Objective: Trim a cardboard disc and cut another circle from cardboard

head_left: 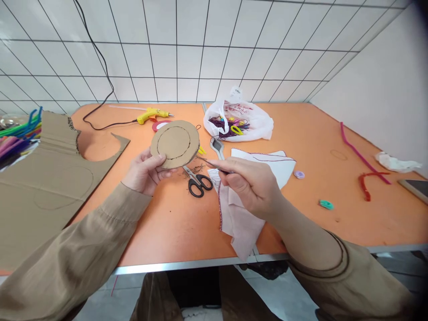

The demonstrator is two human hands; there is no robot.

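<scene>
Left hand (143, 171) pinches cardboard disc (174, 142), ring-marked face showing, above orange tabletop (180, 232). Right hand (256, 185) closed around slim pointed tool (214, 165), tip near disc's rim. Seemingly mid-work on disc; any contact would call for steady grip, fingers clear of point.

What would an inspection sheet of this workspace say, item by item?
Surface: orange tabletop, dark scraps near black-handled scissors
Things in hand: cardboard disc in left hand; slim pointed tool, type unclear, in right hand
Clutter: cut cardboard sheet, plastic bag, white cloth
Grippers: no robot; bare hands, fingers closed on both items
Cables: black cord to yellow glue gun
Surroundings: tiled wall behind
</scene>
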